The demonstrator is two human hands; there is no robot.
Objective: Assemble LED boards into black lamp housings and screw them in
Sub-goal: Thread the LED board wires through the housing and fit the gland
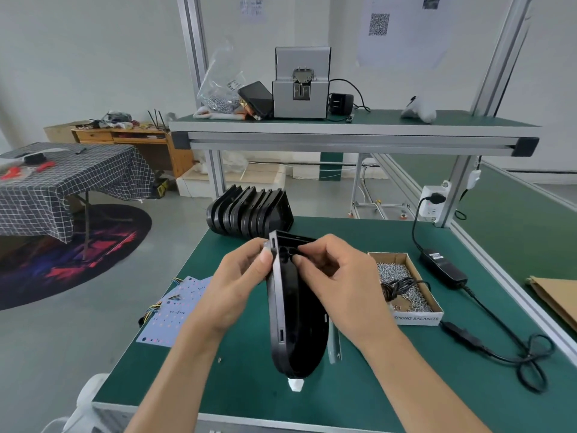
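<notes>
Head view: the left hand and right hand both pinch the top end of a black D-shaped plastic lamp housing, held on edge above the green worktop at frame centre. White LED boards lie lower left. I'd turn it open side up and lay it flat before seating a board.
</notes>
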